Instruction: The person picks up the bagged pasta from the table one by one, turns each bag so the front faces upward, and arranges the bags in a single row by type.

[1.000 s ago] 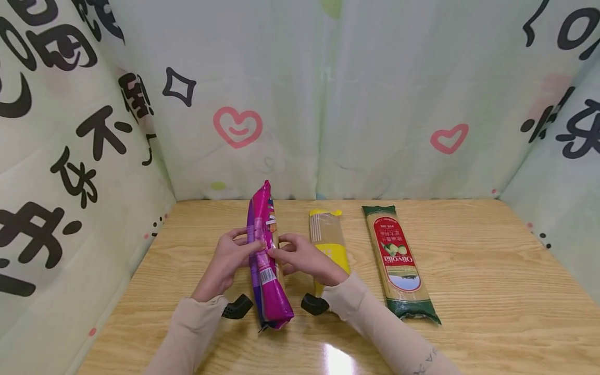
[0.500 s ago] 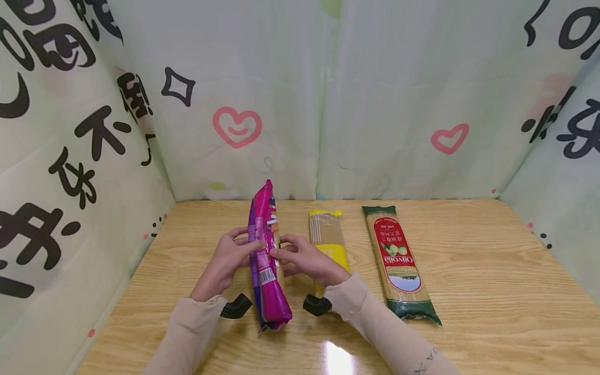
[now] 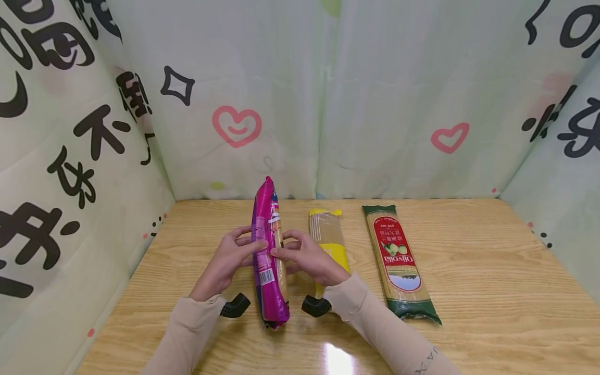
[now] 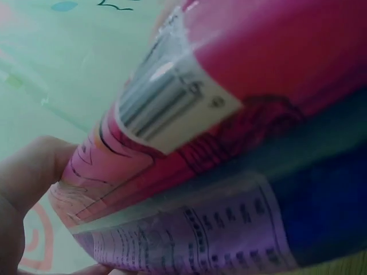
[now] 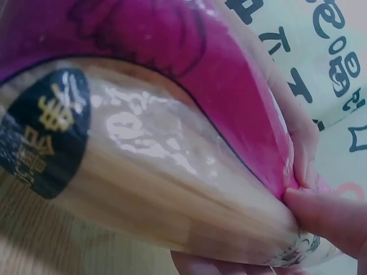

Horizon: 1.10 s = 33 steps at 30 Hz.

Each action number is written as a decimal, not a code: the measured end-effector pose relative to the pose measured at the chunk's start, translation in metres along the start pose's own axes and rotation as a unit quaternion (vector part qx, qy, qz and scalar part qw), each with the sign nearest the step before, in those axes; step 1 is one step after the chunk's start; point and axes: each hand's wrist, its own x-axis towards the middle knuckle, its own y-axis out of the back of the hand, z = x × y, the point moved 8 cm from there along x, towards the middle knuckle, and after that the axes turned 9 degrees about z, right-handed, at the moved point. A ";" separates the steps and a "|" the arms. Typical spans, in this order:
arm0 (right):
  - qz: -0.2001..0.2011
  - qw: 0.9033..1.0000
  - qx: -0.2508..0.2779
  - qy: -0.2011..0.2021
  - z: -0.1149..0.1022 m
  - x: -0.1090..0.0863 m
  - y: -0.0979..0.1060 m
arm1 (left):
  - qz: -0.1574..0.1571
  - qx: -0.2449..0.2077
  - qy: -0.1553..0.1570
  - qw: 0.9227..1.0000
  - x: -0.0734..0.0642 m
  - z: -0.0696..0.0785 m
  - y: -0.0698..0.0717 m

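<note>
A long magenta and purple noodle packet [image 3: 269, 281] stands on its narrow edge between my two hands. My left hand [image 3: 234, 255] grips its left side, the thumb on the magenta face near the barcode. From the right, my right hand [image 3: 307, 256] pinches the packet, thumb on top and fingers behind. Pale dry noodles [image 5: 172, 200] show through the packet's clear window in the right wrist view. In the left wrist view the packet's barcode label [image 4: 178, 103] and a purple printed panel [image 4: 189, 235] fill much of the picture. The fingers behind the packet are partly hidden.
A yellow-ended noodle packet [image 3: 332, 229] lies just right of the held one, partly covered by my right hand. Further right lies a green-ended spaghetti packet [image 3: 396, 250] with a red label. Printed curtains [image 3: 375, 104] enclose the wooden table [image 3: 506, 291] at the back and sides.
The held noodle packet has turned in my hands; more of its noodle-window side shows on the right, less of its purple side on the left. Both hands keep nearly the same place.
</note>
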 end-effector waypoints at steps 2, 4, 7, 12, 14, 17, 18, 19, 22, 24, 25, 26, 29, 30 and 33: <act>0.006 1.000 0.000 0.004 -0.001 -0.001 0.000 | -0.004 0.005 -0.001 1.000 0.001 -0.001 0.000; 0.015 1.000 -0.004 0.009 0.001 0.002 0.002 | -0.004 0.009 -0.001 1.000 0.000 -0.002 -0.001; 0.023 0.999 -0.015 0.019 0.000 0.000 0.003 | 0.005 0.017 -0.008 1.000 -0.002 0.000 0.000; 0.030 0.999 -0.021 0.027 -0.001 -0.001 0.004 | 0.033 0.034 -0.031 0.998 -0.009 0.007 0.004; 0.033 0.999 -0.021 0.029 -0.001 -0.001 0.004 | 0.044 0.042 -0.041 0.997 -0.012 0.010 0.006; 0.042 0.998 -0.025 0.030 -0.002 -0.002 0.006 | 0.055 0.050 -0.050 0.996 -0.016 0.015 0.007; 0.046 0.998 -0.026 0.030 -0.003 -0.002 0.006 | 0.055 0.051 -0.051 0.996 -0.017 0.016 0.007; 0.049 0.998 -0.028 0.031 -0.003 -0.002 0.007 | 0.056 0.052 -0.052 0.996 -0.018 0.017 0.006; 0.057 0.997 -0.033 0.032 -0.004 -0.002 0.007 | 0.050 0.046 -0.055 0.996 -0.022 0.019 0.003; 0.058 0.997 -0.037 0.035 -0.005 -0.003 0.007 | 0.043 0.039 -0.055 0.997 -0.024 0.020 0.000; 0.058 0.997 -0.039 0.037 -0.005 -0.003 0.006 | 0.041 0.035 -0.055 0.997 -0.025 0.020 -0.002; 0.058 0.997 -0.041 0.039 -0.005 -0.003 0.005 | 0.042 0.033 -0.054 0.997 -0.026 0.020 -0.003; 0.059 0.996 -0.049 0.047 -0.008 -0.004 0.003 | 0.048 0.028 -0.053 0.997 -0.026 0.020 -0.006; 0.060 0.995 -0.054 0.051 -0.008 -0.005 0.003 | 0.053 0.029 -0.051 0.997 -0.026 0.020 -0.006; 0.062 0.994 -0.069 0.063 -0.010 -0.006 0.000 | 0.065 0.035 -0.049 0.996 -0.026 0.019 -0.007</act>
